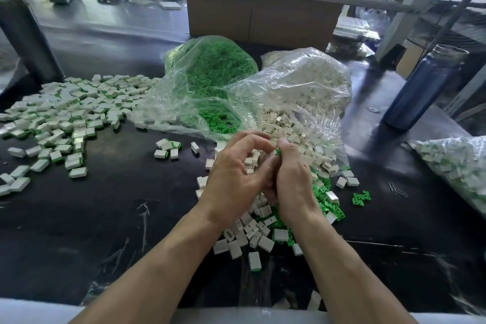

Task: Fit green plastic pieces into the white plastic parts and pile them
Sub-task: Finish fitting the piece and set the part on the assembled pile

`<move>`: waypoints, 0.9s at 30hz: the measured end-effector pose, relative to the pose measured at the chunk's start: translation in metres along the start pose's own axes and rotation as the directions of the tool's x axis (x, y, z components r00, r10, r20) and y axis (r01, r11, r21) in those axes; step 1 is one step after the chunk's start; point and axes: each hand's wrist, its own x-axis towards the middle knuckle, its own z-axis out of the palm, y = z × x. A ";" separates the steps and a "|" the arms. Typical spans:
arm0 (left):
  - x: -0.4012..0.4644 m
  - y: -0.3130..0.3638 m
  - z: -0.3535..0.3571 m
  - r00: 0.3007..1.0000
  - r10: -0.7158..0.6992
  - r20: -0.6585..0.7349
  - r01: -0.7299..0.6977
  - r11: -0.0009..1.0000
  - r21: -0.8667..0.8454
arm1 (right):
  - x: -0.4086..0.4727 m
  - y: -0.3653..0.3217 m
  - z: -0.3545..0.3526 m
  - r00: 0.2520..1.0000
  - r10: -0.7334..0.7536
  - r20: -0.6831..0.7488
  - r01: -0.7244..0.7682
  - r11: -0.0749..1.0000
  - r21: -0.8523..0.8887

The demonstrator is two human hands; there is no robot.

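My left hand (pixel 234 173) and my right hand (pixel 290 176) meet above a heap of loose white parts (pixel 252 231) and green pieces (pixel 328 202) on the black table. My right hand pinches a small green piece (pixel 278 151) between thumb and fingers. The left hand's fingers curl beside it; what they hold is hidden. An open bag of green pieces (pixel 210 71) and an open bag of white parts (pixel 302 87) lie just behind my hands. Assembled white-and-green parts (pixel 65 118) are spread in a wide pile at the left.
A blue bottle (pixel 423 87) stands at the right. A bag of assembled parts (pixel 457 166) lies at the far right edge. Paper clips (pixel 397 189) lie near it. A cardboard box (pixel 263 10) stands behind the bags, a metal post (pixel 26 37) at the left.
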 end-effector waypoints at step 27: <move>-0.004 0.008 0.004 0.999 -0.047 -0.021 0.040 0.966 -0.254 | 0.002 0.001 0.004 0.988 -0.144 -0.051 0.143 0.989 -0.028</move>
